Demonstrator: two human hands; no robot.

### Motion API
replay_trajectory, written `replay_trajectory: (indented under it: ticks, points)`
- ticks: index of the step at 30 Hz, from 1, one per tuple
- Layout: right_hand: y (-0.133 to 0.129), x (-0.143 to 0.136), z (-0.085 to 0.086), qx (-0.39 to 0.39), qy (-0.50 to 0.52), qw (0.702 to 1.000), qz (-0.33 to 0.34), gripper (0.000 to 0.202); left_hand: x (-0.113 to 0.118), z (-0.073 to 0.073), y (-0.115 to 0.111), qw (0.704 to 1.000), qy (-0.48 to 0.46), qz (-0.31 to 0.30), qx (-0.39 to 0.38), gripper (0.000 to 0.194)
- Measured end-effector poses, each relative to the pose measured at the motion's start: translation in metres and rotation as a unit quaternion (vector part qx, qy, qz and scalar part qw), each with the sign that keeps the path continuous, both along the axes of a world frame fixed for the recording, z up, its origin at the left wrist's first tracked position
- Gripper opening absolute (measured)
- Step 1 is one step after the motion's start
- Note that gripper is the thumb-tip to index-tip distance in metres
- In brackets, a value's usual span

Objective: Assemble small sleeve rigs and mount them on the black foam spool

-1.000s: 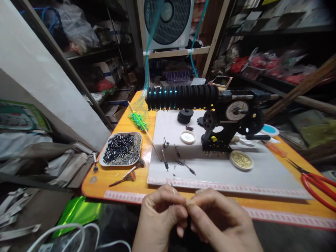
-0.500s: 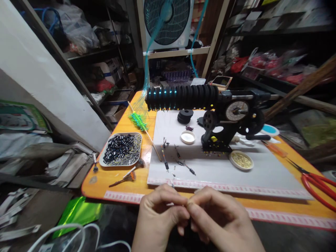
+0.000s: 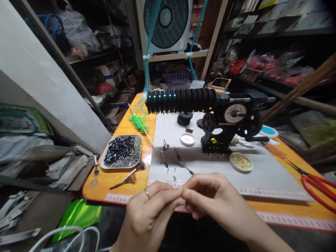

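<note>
My left hand and right hand pinch closed, fingertips meeting, contents unclear; black ribbed-roller machine beyond; pink-and-white printed strip unreadable.

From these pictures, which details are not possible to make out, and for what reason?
- Anything pinched between the left hand and the right hand: head view, hidden by the fingers.
- The far ends of the red scissors' handles: head view, cut off by the right edge.
- The top of the box fan: head view, cut off by the top edge.
- The dial's markings: head view, too small and blurred.
</note>
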State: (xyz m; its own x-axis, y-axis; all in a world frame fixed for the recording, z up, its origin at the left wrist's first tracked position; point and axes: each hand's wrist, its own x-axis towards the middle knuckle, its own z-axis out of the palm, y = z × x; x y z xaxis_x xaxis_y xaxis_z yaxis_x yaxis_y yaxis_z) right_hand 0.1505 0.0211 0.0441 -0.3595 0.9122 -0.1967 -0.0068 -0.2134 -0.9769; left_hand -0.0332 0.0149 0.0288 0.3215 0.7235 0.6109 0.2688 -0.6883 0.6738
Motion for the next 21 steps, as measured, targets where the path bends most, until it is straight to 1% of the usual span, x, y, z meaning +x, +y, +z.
replay_trajectory:
  ticks: [3, 6, 8, 10, 12, 14, 16, 18, 19, 21]
  points:
    - [0.001, -0.002, -0.003, 0.000, 0.007, 1.000, 0.003, 0.029, 0.002, 0.002, -0.001, 1.000, 0.003, 0.013, -0.006, 0.020]
    - [-0.003, -0.005, -0.005, 0.027, 0.001, 1.000, 0.006, 0.028, 0.003, -0.002, -0.002, 0.999, -0.004, 0.043, -0.001, 0.021]
    - [-0.007, -0.006, -0.006, 0.065, -0.042, 0.997, -0.006, 0.024, 0.001, -0.007, -0.002, 0.997, -0.005, 0.073, 0.011, 0.022]
    - [-0.013, -0.007, -0.007, 0.132, -0.112, 0.984, -0.027, 0.020, 0.000, -0.012, -0.003, 0.996, -0.003, 0.088, 0.016, 0.023]
    - [-0.019, -0.006, -0.009, 0.227, -0.181, 0.956, -0.048, 0.016, 0.000, -0.016, -0.004, 0.996, -0.009, 0.090, 0.016, 0.024]
    - [-0.023, -0.005, -0.011, 0.328, -0.234, 0.913, -0.064, 0.018, 0.000, -0.019, -0.005, 0.995, -0.022, 0.094, 0.015, 0.025]
    - [-0.025, -0.004, -0.014, 0.415, -0.270, 0.866, -0.077, 0.024, 0.001, -0.020, -0.006, 0.994, -0.035, 0.101, 0.012, 0.026]
    - [-0.026, -0.005, -0.017, 0.471, -0.296, 0.826, -0.086, 0.028, 0.001, -0.022, -0.007, 0.994, -0.046, 0.102, 0.007, 0.026]
    - [-0.026, -0.005, -0.018, 0.487, -0.305, 0.814, -0.089, 0.028, 0.002, -0.022, -0.007, 0.994, -0.053, 0.100, 0.004, 0.026]
    - [-0.026, -0.005, -0.018, 0.501, -0.318, 0.799, -0.093, 0.026, 0.003, -0.022, -0.007, 0.994, -0.065, 0.093, -0.004, 0.025]
